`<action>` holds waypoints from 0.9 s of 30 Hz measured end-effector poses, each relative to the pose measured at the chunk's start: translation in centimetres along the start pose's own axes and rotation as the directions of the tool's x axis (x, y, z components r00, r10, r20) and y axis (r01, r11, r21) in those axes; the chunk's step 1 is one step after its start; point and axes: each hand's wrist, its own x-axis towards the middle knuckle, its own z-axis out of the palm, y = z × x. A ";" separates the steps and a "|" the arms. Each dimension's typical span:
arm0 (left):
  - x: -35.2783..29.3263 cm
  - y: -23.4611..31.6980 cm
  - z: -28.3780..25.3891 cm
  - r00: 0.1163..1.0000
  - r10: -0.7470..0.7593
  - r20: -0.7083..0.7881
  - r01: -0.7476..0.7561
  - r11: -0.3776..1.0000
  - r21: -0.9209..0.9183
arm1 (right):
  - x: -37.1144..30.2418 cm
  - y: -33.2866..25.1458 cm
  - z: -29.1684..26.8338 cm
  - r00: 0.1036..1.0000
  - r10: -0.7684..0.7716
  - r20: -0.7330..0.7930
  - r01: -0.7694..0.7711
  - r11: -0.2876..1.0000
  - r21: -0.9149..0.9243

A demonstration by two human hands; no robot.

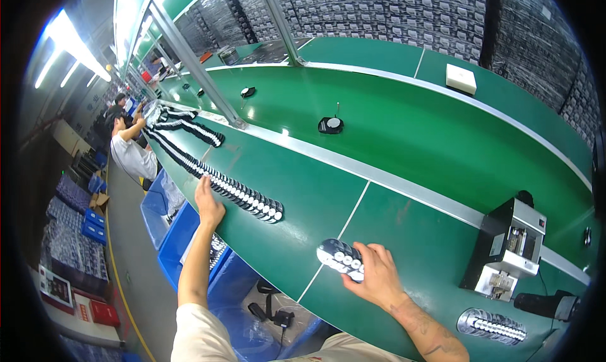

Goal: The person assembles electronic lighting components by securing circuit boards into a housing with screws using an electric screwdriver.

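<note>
A long overlapping row of round black-and-white discs runs along the near side of the green bench toward the far left. My left hand is against the near side of this row, fingers stretched out and touching it, thumb apart. Farther right, my right hand is closed around one end of a short stack of similar discs, lying on or just above the bench by a white line. Its fingers hide the stack's right end. Another short row of discs lies at the lower right.
A small black-and-silver machine stands at the right. Beyond a metal rail, black devices sit on a green belt, with a white box behind. Blue bins line the near edge. A co-worker works at the far left.
</note>
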 end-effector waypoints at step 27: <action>-0.8 -1.2 3.0 0.826 -0.563 0.040 0.555 0.798 -0.235 | 19.7 -8.7 17.1 0.971 -0.191 0.145 0.213 0.964 -0.158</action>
